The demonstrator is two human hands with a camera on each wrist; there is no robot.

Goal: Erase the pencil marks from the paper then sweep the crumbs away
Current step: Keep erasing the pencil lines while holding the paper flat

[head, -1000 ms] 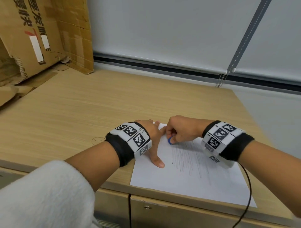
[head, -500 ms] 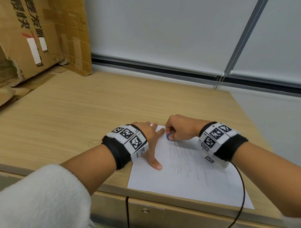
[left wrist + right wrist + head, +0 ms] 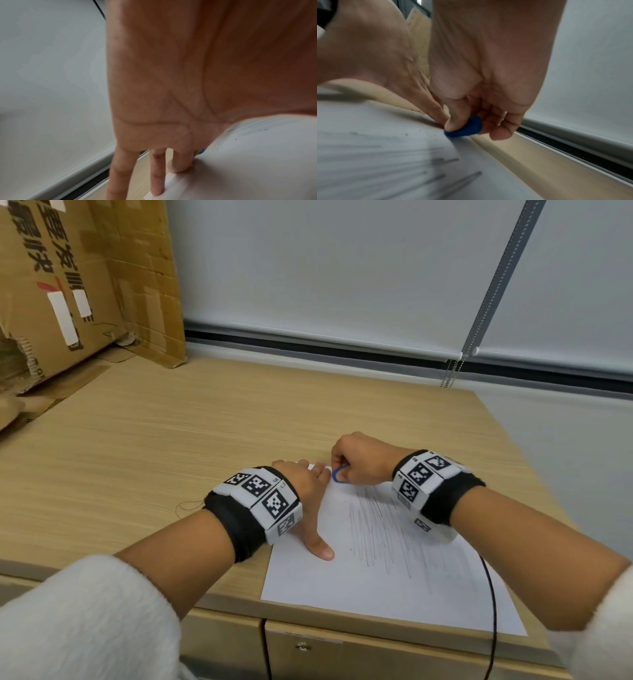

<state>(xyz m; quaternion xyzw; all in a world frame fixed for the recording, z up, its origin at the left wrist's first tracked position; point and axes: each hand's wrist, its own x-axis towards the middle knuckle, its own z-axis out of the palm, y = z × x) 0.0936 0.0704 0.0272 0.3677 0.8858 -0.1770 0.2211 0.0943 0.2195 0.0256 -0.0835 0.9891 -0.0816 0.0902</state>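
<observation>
Against the desk's (image 3: 144, 440) front edge lay the paper (image 3: 359, 587), pinned at its far left corner by the flat, spread left hand (image 3: 305, 491) so it wouldn't slide while the right hand (image 3: 359, 460) pinched a blue eraser (image 3: 465, 128) there, pencil marks (image 3: 383, 529) mostly remaining.

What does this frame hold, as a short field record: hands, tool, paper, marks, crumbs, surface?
left hand: flat, fingers straight, pressing the paper's left edge
right hand: pinches the blue eraser at the sheet's far edge
paper: white sheet on the wooden desk
pencil marks: many strokes remain
crumbs: a few dark specks near the eraser
</observation>
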